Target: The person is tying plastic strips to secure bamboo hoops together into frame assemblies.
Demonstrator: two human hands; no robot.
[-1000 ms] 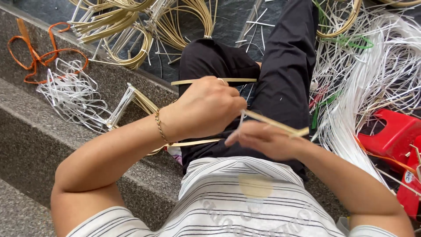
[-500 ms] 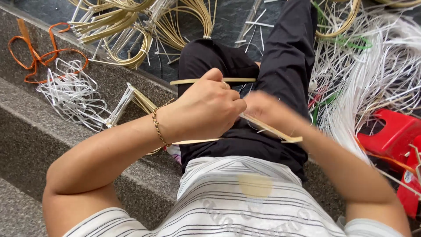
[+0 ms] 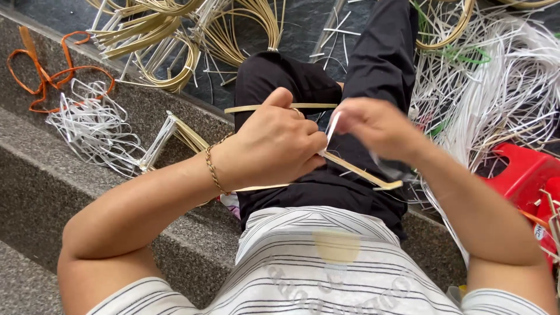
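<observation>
Your left hand (image 3: 274,146) is curling shut around the bamboo strips (image 3: 356,170), pinning them over your lap so they're not shifting. Your right hand (image 3: 376,125) is pinching a thin white strip (image 3: 332,127) right beside it, fingers closed, keeping it taut. Spare white strips (image 3: 501,87) are sitting within reach.

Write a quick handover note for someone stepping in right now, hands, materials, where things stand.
Left hand: closed around tan bamboo strips over the lap.
Right hand: pinching a thin white strip at the joint beside the left hand.
White strips pile at right, bent bamboo loops and orange band on the stone step at left.
Done: strips gathered. Left: binding unfinished, white strip loose.
</observation>
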